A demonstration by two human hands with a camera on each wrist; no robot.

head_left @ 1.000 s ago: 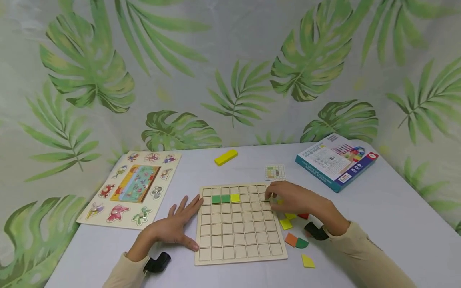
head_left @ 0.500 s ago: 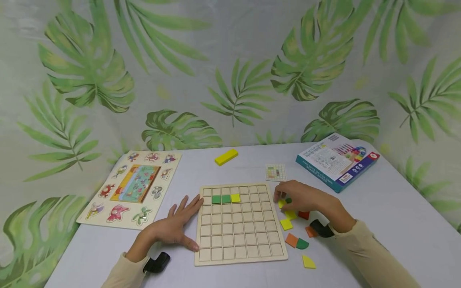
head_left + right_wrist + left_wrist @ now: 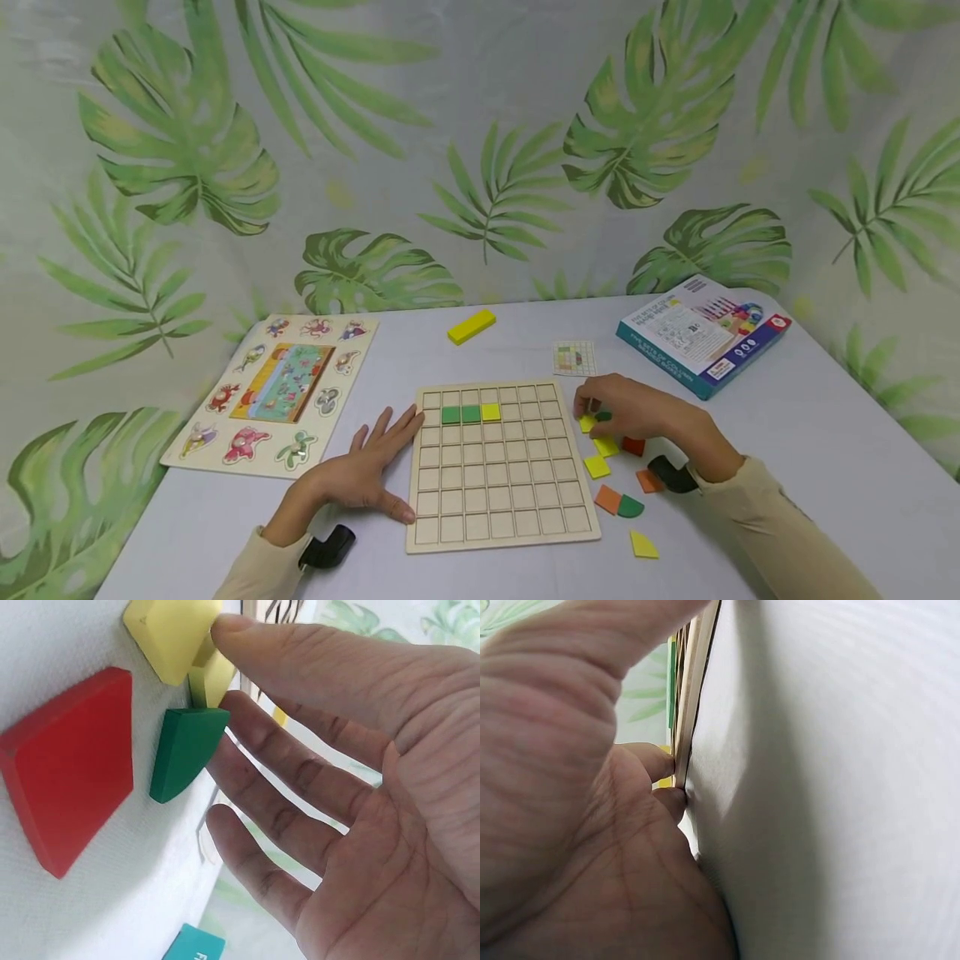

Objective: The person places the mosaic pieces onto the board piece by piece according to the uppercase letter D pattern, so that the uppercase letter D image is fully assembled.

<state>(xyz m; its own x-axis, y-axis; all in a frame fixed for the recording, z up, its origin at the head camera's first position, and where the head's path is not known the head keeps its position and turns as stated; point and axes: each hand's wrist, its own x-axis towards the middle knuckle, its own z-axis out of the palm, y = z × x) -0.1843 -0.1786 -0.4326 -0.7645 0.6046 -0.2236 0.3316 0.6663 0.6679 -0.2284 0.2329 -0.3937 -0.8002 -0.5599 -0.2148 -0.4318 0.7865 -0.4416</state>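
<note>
A wooden grid board (image 3: 502, 500) lies in the middle of the table, with two green squares (image 3: 460, 414) and a yellow square (image 3: 491, 412) in its second row. My left hand (image 3: 378, 467) lies flat on the table, fingers against the board's left edge (image 3: 694, 697). My right hand (image 3: 588, 412) hovers over loose pieces just right of the board, fingers extended. In the right wrist view its thumb (image 3: 247, 634) touches a yellow piece (image 3: 172, 637). A green quarter-round piece (image 3: 184, 750) sits by the fingers and a red square (image 3: 71, 765) lies beside it. Neither hand grips anything.
More yellow, orange and green pieces (image 3: 607, 499) lie right of the board. A small pattern card (image 3: 574, 358), a yellow block (image 3: 471, 327) and a blue game box (image 3: 701, 333) sit farther back. An animal peg puzzle (image 3: 273, 392) lies at the left.
My right hand has moved right, off the board's right edge and onto the loose pieces. The left hand and the board have not moved.
</note>
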